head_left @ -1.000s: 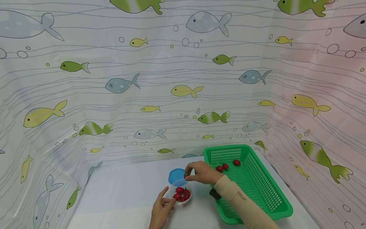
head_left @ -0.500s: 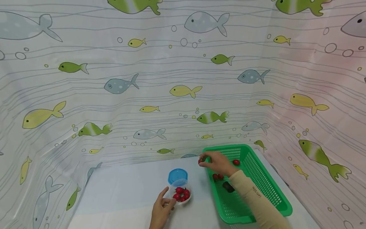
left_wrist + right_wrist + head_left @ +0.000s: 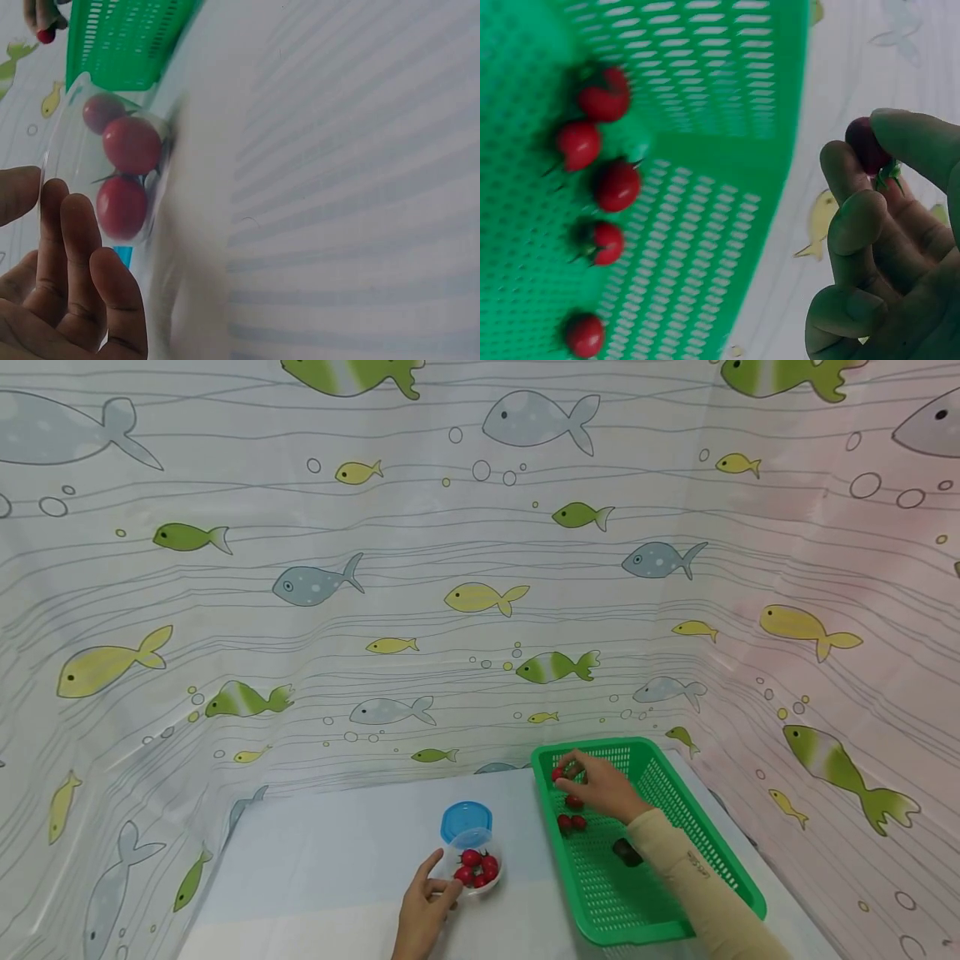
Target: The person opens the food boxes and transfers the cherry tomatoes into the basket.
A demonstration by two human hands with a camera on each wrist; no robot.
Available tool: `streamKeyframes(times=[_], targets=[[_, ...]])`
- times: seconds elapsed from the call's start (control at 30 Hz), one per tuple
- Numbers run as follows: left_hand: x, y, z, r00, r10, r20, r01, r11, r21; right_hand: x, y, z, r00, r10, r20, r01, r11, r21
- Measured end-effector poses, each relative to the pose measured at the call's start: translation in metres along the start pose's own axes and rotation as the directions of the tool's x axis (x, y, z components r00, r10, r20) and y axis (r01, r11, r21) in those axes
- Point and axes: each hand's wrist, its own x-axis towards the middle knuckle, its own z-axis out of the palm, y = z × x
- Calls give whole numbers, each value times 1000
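Right beside me at the front, my left hand [image 3: 426, 906] pinches the rim of a small clear plastic bowl [image 3: 69, 139], thumb outside and fingertips inside. Several red cherry tomatoes [image 3: 132, 145] with green stems lie in it. My right hand [image 3: 606, 789] is over the back left part of a green basket [image 3: 667, 893]. Between thumb and forefinger it holds one cherry tomato [image 3: 864, 144], green calyx toward the palm. More loose cherry tomatoes [image 3: 617, 185] lie on the basket floor along one side, below that hand.
Behind the bowl is a blue lid [image 3: 467, 818] on the white table [image 3: 322, 860]. The basket's raised perforated walls stand to the bowl's right. A fish-patterned curtain [image 3: 442, 677] closes off the back and both sides. A dark device [image 3: 627, 852] sits at my right wrist.
My right hand has moved right, from above the bowl to over the basket, still with a cherry tomato in its fingers. The left hand and the bowl stay put.
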Motion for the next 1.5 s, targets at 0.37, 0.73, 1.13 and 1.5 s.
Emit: streamKeyframes(times=[0.37, 0.73, 1.13, 1.5], targets=[[0, 2, 0, 1000, -12, -4, 12, 1000, 8, -8, 36, -5, 999, 48, 14, -47, 996, -71], [-1, 0, -1, 1000, -18, 2, 18, 1000, 12, -14, 66, 13, 990, 115, 81, -97, 976, -195], [1, 1, -1, 999, -31, -16, 31, 999, 12, -17, 76, 27, 980, 177, 93, -145, 950, -278], [0, 1, 0, 1000, -23, -16, 24, 1000, 6, -16, 64, 18, 978, 186, 90, -157, 952, -264]])
